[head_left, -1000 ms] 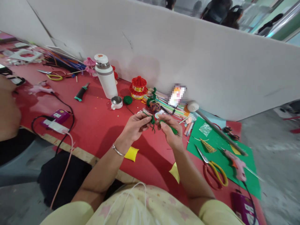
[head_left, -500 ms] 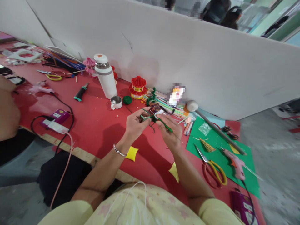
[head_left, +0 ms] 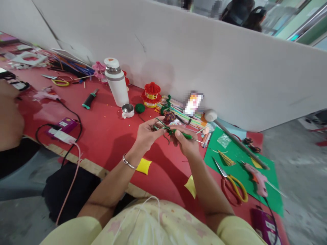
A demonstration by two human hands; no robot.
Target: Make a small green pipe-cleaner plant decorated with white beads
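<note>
Over the red table, my left hand (head_left: 146,136) pinches dark green yarn (head_left: 160,121), with a strand drawn over the index finger. My right hand (head_left: 188,146) is closed on a green-handled crochet hook (head_left: 187,135); its thin metal shaft points out to the right. Both hands' fingertips nearly meet at the small green yarn work, which they partly hide. Just behind them lies a multicoloured ball of yarn (head_left: 169,116). A ball of green yarn (head_left: 139,108) rests farther left, beside a small metal-lined cup (head_left: 127,110).
A white flask (head_left: 117,85) and a red-and-yellow craft lantern (head_left: 151,95) stand near the partition. At right, a green sheet (head_left: 270,183) carries scissors (head_left: 231,180) and a pink glue gun (head_left: 258,178). Yellow packets (head_left: 144,166) lie near the front. Another person's arm (head_left: 10,119) is at left.
The crochet hook has turned in my right hand, so its metal shaft now shows pointing right. My right thumb has shifted onto the handle. My left hand stays nearly in place.
</note>
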